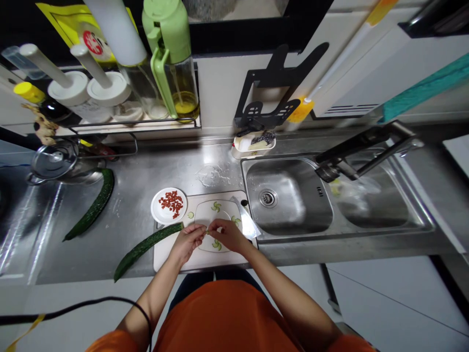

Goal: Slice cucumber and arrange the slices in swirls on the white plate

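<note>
My left hand and my right hand meet above a white rounded-square plate. Both have their fingertips closed in a pinch at a small pale-green piece, mostly hidden by the fingers. Green pinwheel shapes show on the plate. Under it lies a white cutting board. A cut cucumber rests with its cut end beside my left hand. One round cucumber slice lies on the board. To the right of my right hand is a knife, its blade flat; its handle is hidden.
A round white plate holds small red pieces at the board's upper left. Another cucumber lies farther left, near a lidded pot. At right are a double sink and a black faucet. A seasoning rack stands behind.
</note>
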Available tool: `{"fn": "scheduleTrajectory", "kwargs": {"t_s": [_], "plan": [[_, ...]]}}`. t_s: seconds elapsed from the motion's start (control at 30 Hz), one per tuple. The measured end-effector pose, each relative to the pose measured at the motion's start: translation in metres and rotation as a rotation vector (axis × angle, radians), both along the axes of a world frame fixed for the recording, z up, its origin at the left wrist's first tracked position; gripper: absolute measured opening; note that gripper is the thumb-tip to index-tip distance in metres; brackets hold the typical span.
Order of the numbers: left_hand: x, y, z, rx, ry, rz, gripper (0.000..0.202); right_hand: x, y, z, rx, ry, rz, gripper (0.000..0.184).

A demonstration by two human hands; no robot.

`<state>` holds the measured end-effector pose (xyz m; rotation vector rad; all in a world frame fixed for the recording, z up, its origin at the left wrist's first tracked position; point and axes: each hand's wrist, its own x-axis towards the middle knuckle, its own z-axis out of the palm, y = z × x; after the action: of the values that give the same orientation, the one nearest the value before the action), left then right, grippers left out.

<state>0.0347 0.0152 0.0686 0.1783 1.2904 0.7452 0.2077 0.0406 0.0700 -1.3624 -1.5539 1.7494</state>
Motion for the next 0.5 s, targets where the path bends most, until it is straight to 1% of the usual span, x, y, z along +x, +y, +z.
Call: {"fn": "scheduleTrajectory", "kwargs": {"t_s": [0.17,0.27,0.33,0.37,0.5], "plan": [[-0.003,0.001,-0.006,0.05,0.054,-0.002,0.037,-0.004,0.002,-0.009,-0.073,0.069,-0.041,0.009],[-0.004,0.0,-0.013,0.17,0.175,0.006,0.034,-0.008,0.004,-0.017,-0.11,0.083,-0.08,0.01],[-0.004,-0.001,-0.018,0.278,0.319,-0.025,0.029,-0.01,0.005,-0.021,-0.122,0.061,-0.096,0.009],[-0.005,-0.001,-0.019,0.33,0.408,-0.061,0.027,-0.011,0.006,-0.023,-0.119,0.039,-0.096,0.008],[-0.008,-0.005,-0.023,0.553,0.828,-0.282,0.016,-0.017,0.011,-0.03,-0.03,-0.122,-0.065,0.006]]}}
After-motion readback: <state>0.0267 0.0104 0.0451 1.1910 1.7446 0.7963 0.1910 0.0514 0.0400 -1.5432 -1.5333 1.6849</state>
